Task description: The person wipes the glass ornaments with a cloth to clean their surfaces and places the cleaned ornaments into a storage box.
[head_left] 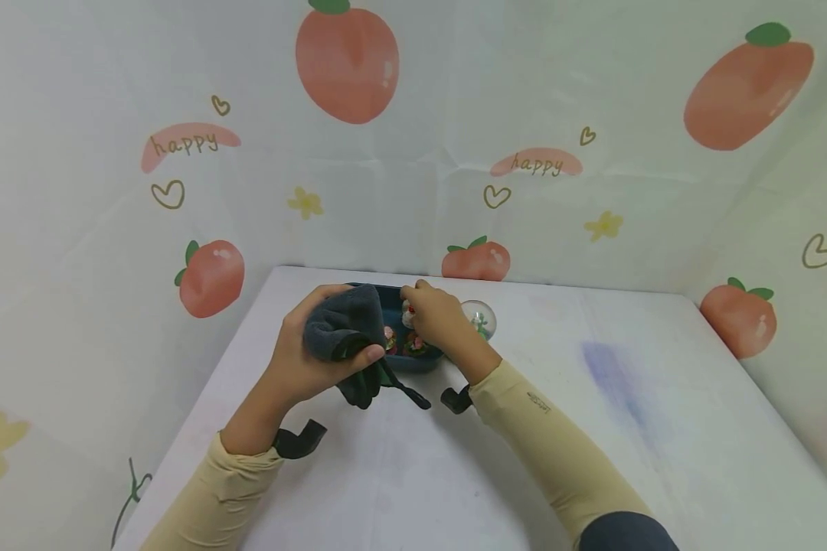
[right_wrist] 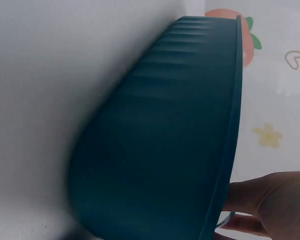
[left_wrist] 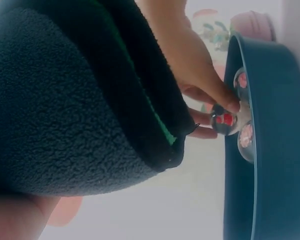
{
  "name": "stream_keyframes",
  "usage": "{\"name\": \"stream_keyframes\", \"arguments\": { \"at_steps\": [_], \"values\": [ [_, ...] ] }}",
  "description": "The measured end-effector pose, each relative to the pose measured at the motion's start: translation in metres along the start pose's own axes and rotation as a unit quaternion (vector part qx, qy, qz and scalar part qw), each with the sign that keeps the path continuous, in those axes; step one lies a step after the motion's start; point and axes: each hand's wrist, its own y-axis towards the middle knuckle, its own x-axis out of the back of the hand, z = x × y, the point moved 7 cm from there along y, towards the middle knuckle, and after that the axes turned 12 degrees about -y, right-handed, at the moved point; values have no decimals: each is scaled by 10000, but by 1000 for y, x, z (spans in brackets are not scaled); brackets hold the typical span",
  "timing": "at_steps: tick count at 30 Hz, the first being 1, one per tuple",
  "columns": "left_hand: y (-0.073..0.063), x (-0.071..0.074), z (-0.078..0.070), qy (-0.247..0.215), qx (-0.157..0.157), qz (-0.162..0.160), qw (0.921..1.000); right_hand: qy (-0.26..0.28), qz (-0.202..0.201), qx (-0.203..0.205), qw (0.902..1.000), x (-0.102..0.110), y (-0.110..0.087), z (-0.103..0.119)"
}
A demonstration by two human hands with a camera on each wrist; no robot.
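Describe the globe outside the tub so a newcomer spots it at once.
On the white table, find the dark blue tub toward the far edge. Just to its right, beside the right hand, sits a clear globe with green inside. Unlike the globes in the tub, it sits outside.

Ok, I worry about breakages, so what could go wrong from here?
The clear ball pinched in the right hand could slip and knock the balls in the bin. That hand might also bump the snow globe beside the bin. The cloth in the left hand could perhaps catch on the bin.
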Motion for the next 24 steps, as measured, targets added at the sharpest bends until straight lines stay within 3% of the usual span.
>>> {"name": "stream_keyframes", "arguments": {
  "at_steps": [9,24],
  "values": [
    [1,3,-1,35,-121,24,9999,-828,132,37,9965,-7,4,1],
    [1,0,1,53,-49,76,9999,-888,257,43,9957,-11,4,-6]
  ]
}}
